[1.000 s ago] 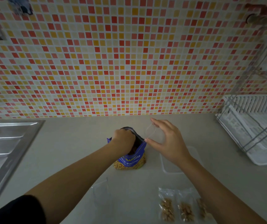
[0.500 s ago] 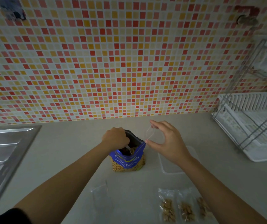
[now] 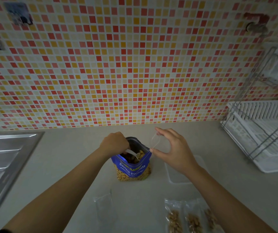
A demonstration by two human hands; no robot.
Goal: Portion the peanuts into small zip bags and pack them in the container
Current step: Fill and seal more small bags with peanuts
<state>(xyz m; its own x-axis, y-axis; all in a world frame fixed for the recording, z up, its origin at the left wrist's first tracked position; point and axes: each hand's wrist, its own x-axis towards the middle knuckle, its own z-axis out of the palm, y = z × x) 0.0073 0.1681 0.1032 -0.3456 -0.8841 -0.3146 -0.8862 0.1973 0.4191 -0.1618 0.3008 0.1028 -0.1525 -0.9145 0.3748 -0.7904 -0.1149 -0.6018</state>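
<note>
Where the counter (image 3: 67,165) meets the lower edge of view, three filled zip bags (image 3: 192,219) are recorded lying side by side, long axes running away from the person. An empty zip bag (image 3: 104,204) lies flat to their left. Beyond, a clear container (image 3: 182,175) is seen partly under the right forearm. The peanut pouch (image 3: 131,170) stands upright at centre, mouth open upward, label facing the camera. The left hand (image 3: 114,142) is clenched round a white spoon (image 3: 133,154); its handle slants down rightward, bowl inside the pouch. A small zip bag (image 3: 155,142) is pinched open between thumb and forefinger of the right hand (image 3: 173,148), just beside the pouch's right rim. Sink (image 3: 3,157) noted far left, dish rack (image 3: 260,132) far right, tiled wall (image 3: 134,64) behind.
</note>
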